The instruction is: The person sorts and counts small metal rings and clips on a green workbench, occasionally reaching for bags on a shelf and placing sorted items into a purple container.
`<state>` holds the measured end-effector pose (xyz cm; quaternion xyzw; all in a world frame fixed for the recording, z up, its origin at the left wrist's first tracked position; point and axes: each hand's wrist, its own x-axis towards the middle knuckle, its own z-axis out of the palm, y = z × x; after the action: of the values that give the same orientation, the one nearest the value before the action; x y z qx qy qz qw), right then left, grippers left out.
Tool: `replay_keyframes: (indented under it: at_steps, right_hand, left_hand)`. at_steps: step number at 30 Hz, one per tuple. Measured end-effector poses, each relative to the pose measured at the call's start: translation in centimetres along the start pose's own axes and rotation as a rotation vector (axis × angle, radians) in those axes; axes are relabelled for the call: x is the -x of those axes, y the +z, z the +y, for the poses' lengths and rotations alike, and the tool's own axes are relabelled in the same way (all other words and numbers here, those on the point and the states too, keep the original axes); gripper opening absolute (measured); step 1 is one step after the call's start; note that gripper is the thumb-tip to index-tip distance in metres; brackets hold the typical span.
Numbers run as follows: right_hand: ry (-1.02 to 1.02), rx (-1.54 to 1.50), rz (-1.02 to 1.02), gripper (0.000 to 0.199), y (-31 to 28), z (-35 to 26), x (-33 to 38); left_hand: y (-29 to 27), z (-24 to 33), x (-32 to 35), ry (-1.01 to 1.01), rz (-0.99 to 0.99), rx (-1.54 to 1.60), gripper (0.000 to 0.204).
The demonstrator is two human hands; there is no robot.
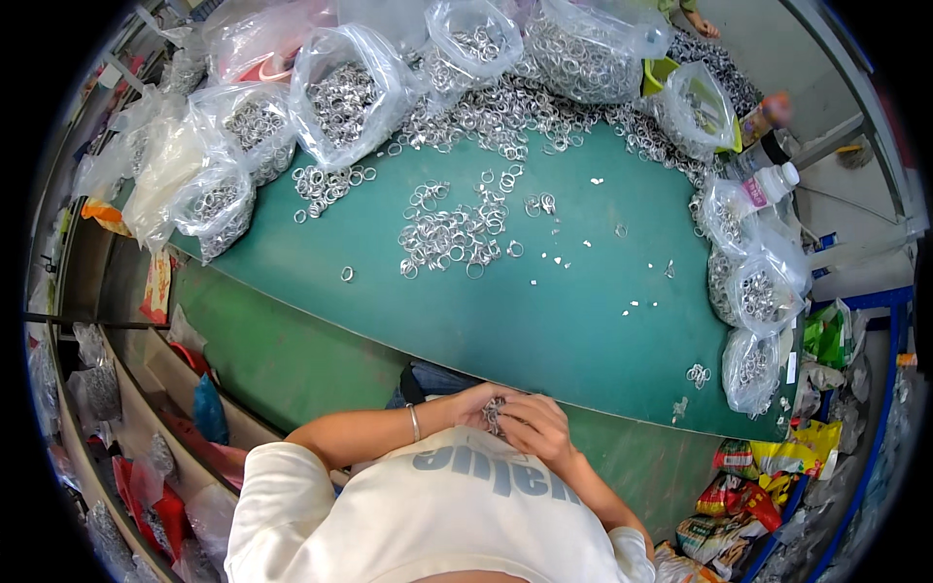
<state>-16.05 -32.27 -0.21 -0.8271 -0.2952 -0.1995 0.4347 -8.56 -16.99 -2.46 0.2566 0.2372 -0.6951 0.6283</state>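
Note:
Close to my body, just off the table's near edge, my two hands meet. A small clump of silver rings lies cupped in my left hand, whose fingers curl around it. My right hand is closed against the same clump, its fingertips touching the rings; whether it pinches a single one is hidden. Beyond the hands, a loose pile of silver rings is spread on the green table. A lone ring lies left of the pile, and a small cluster of rings sits near the right edge.
Open clear bags of rings line the far side, with a heap of loose rings beside them. More bags and a white bottle stand at right. Shelving flanks my left. Another person's hand shows at far right.

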Motion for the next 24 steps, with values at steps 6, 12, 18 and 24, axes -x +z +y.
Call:
replay_keyframes:
  at_steps: [6, 12, 18, 24]
  right_hand:
    - [0.435, -0.159, 0.397, 0.018, 1.2, -1.3, -0.1]
    - [0.734, -0.762, 0.485, 0.042, 2.9, -1.8, 1.3]
    - [1.129, -1.362, 0.371, 0.055, 1.8, -3.1, 0.0]
    - [1.312, -1.54, 0.152, 0.052, 0.9, -3.4, -2.9]
  left_hand:
    - [-0.9, -1.1, -0.3, 0.176, -0.039, -0.102, 0.022]
    - [0.4, -1.2, 1.9, 0.266, -0.223, 0.03, 0.03]
    - [1.7, -1.3, 3.9, 0.333, -0.166, 0.314, 0.025]
    - [3.7, 1.0, 5.2, 0.336, -0.286, 0.602, 0.017]
